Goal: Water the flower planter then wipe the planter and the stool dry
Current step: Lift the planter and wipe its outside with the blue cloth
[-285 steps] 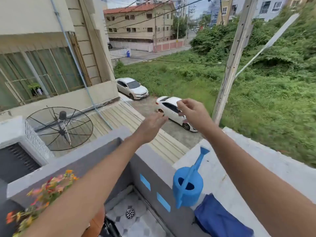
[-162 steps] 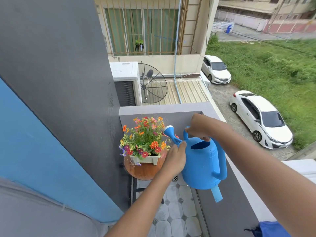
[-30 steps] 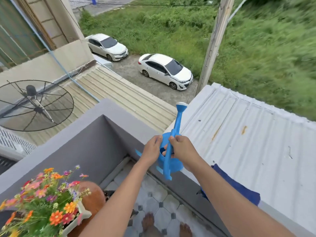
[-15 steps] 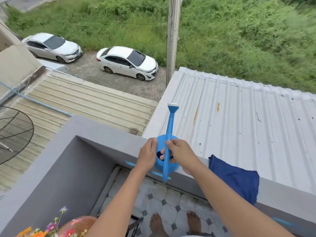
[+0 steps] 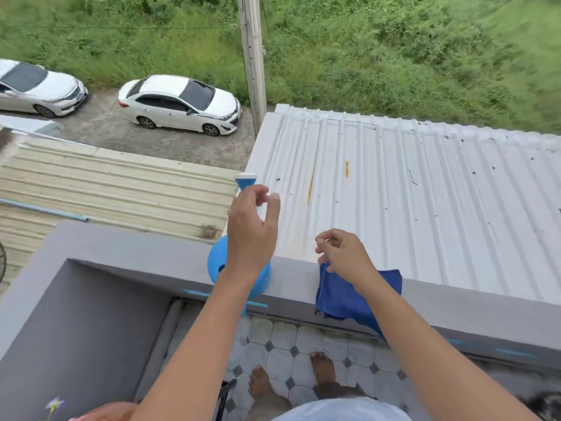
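The blue watering can (image 5: 217,262) stands on the grey balcony wall (image 5: 291,275), spout pointing away over the roof. My left hand (image 5: 252,235) hovers just above the can, fingers loosely curled and apart, holding nothing. My right hand (image 5: 343,255) is to the right, above the top edge of the blue cloth (image 5: 340,296) that hangs over the wall; its fingers are curled and empty. At the bottom left corner the brown stool's edge (image 5: 112,413) and one small flower (image 5: 54,404) show; the planter itself is out of view.
Beyond the wall lies a white corrugated roof (image 5: 409,192), with a drop to a driveway and two white cars (image 5: 179,104). A utility pole (image 5: 252,56) rises behind. My bare feet (image 5: 264,387) stand on the tiled balcony floor.
Both hands have let go of the watering can, which now stands on the wall. My left hand rose above it; my right hand moved right, over the blue cloth.
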A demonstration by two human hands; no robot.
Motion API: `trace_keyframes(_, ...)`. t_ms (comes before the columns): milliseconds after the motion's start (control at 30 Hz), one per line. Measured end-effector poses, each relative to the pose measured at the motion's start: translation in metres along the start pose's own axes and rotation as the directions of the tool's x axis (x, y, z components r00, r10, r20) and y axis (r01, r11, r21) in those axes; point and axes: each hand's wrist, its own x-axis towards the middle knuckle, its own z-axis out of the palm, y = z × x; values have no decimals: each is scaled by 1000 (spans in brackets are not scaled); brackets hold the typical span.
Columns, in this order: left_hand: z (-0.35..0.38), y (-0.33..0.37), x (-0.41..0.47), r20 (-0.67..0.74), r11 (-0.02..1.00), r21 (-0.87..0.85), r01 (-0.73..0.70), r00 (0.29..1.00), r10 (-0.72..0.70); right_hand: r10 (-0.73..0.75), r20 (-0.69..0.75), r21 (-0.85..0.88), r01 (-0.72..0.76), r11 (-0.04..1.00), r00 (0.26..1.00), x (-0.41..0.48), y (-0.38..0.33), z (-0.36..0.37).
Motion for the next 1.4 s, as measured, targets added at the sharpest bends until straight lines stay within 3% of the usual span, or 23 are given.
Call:
trace_keyframes(100, 63, 7, -32, 246, 997, 57, 42, 968, -55, 26, -92, -88, -34, 996, 995, 6, 41, -43)
trace_keyframes(167, 102, -5, -59, 396, 972, 194, 134, 896, -203, 52, -133, -145, -72, 987, 990, 8, 68, -65)
trace_keyframes(233, 134, -20, -87, 460, 909, 338, 246, 799, -387, 76, -145, -176, -102, 979, 986, 8, 95, -82)
trace_keyframes(300, 155, -31, -112, 452, 846, 448, 290, 742, -494, 79, -138, -211, -107, 972, 987, 8, 120, -93)
trace_keyframes(467, 180, -33, -132, 328, 801, 494, 339, 780, -533, -6, -167, -328, -50, 943, 986, 8, 159, -109)
trace_keyframes(633, 185, -39, -121, 355, 738, 423, 526, 653, -669, 70, -214, -623, -191, 759, 974, 18, 177, -116)
trace_keyframes(733, 183, -38, -116, 396, 752, 349, 559, 639, -659, 46, -177, -620, -147, 771, 983, 24, 181, -119)
trace_keyframes(833, 184, -25, -121, 421, 824, 258, 504, 709, -566, 44, -149, -544, -119, 831, 988, 29, 183, -123)
trace_keyframes(933, 193, -9, -133, 509, 876, 119, 466, 729, -457, 53, -116, -331, -89, 939, 992, 33, 184, -133)
trace_keyframes(967, 196, -3, -137, 586, 879, 92, 468, 689, -428, 64, -123, -253, -94, 963, 990, 34, 183, -138)
trace_keyframes(1033, 206, 8, -144, 769, 836, 33, 547, 520, -371, 98, -123, -156, -117, 981, 988, 37, 181, -150)
trace_keyframes(1067, 209, 10, -147, 810, 822, 19, 569, 473, -347, 118, -114, -130, -133, 983, 986, 38, 181, -154)
trace_keyframes(1100, 213, 10, -149, 798, 835, 18, 550, 495, -344, 138, -105, -111, -149, 983, 985, 39, 180, -158)
trace_keyframes(1200, 219, 1, -150, 550, 923, 224, 313, 741, -384, 155, -78, -52, -160, 986, 985, 38, 180, -162)
trace_keyframes(1233, 220, -4, -150, 501, 912, 305, 275, 768, -399, 146, -68, -40, -149, 988, 987, 37, 180, -162)
trace_keyframes(1300, 223, -10, -152, 499, 876, 394, 279, 735, -458, 113, -52, -33, -115, 993, 992, 34, 182, -158)
trace_keyframes(1400, 227, -12, -155, 494, 881, 406, 242, 752, -435, 58, -47, -53, -60, 997, 997, 30, 185, -151)
